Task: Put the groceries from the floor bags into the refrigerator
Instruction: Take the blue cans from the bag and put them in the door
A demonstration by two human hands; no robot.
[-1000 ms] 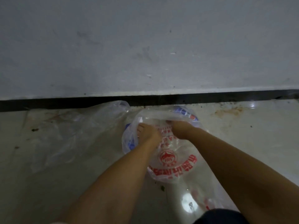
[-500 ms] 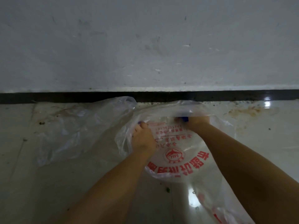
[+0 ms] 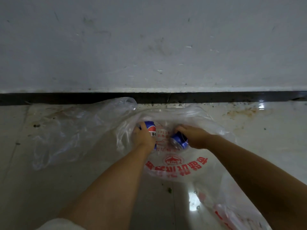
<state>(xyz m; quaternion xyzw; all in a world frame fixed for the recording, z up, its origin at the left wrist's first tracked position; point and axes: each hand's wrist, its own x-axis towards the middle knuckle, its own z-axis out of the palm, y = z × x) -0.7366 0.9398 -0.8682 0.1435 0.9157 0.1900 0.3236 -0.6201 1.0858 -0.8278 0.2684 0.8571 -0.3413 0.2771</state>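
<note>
We grip a blue cola can [image 3: 150, 130] in our left hand [image 3: 142, 138] and another can [image 3: 179, 141] in our right hand [image 3: 193, 136], both inside the printed plastic bag [image 3: 182, 165] on the floor, with no refrigerator in view and stowing not yet done.

**Cans and bags on the floor by the wall**

The printed plastic bag [image 3: 174, 166] lies on the floor [image 3: 41, 188], close before the baseboard [image 3: 66, 98]. At its mouth, the left hand [image 3: 143, 138] grips one soda can [image 3: 150, 128]; right of it, the right hand [image 3: 194, 136] grips a second can [image 3: 178, 141]. An unprinted bag [image 3: 71, 130] lies left of the printed bag, touching it. Another bag [image 3: 232, 213] lies nearer the person, to the printed bag's right.
</note>
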